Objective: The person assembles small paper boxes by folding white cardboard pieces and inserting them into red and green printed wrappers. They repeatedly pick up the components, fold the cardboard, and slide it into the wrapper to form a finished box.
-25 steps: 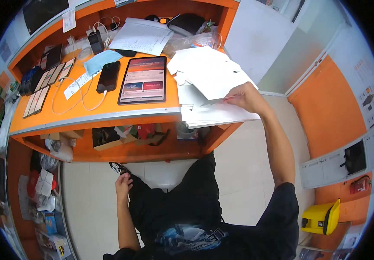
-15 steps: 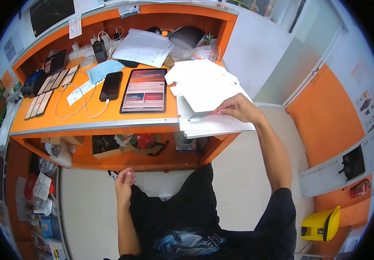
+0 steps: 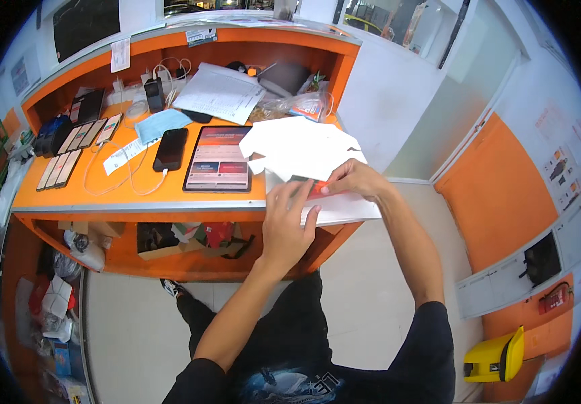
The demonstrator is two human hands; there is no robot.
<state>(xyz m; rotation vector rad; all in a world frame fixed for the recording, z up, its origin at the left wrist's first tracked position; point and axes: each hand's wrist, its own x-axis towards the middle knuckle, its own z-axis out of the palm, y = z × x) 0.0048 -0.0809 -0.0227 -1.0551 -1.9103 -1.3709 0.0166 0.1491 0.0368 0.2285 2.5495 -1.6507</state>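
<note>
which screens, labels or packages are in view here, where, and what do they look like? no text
Tablet: flat at desk centre, lit screen with red and white panels.
Black phone: left of tablet, dark screen, cabled.
Row of phones: desk's left, slim rectangles.
White paper label: on the orange counter ledge.
Small red packet: between left hand and right hand.

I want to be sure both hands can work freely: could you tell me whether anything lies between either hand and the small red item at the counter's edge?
Nothing visible does. The right hand already pinches the small red item, and the left hand touches it from below, over the white sheets on the orange counter.
</note>
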